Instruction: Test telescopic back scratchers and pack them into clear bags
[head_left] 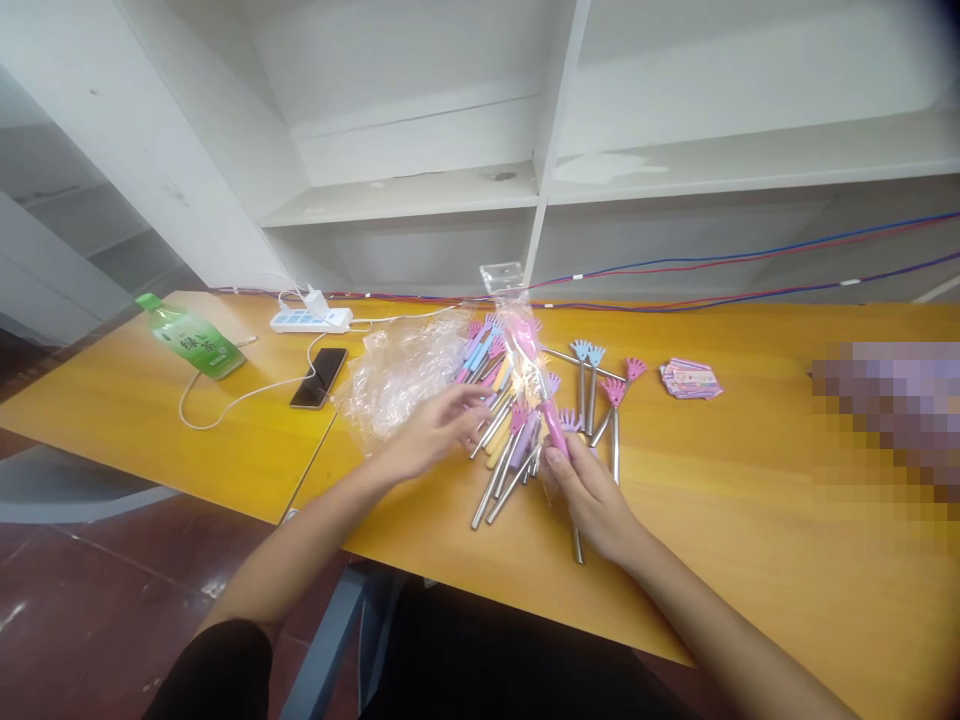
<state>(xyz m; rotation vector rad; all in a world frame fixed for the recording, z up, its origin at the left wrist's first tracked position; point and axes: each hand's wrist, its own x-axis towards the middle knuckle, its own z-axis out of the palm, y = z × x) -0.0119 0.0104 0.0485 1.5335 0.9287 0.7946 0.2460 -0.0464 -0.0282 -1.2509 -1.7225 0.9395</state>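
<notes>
My right hand is closed round the pink handle of a back scratcher, tilted away from me. A clear plastic sleeve covers its far end, where a pink hand-shaped head shows through. To its left, my left hand has its fingers apart and holds nothing, over the edge of a pile of back scratchers. These have metal rods, coloured handles and small hand-shaped heads in pink, blue, purple and yellow. Several more scratchers lie to the right of the pile.
Crumpled clear plastic bags lie left of the pile. Beyond them are a phone, a white power strip with cables, and a green bottle on its side. A stack of small cards lies right. White shelving rises behind.
</notes>
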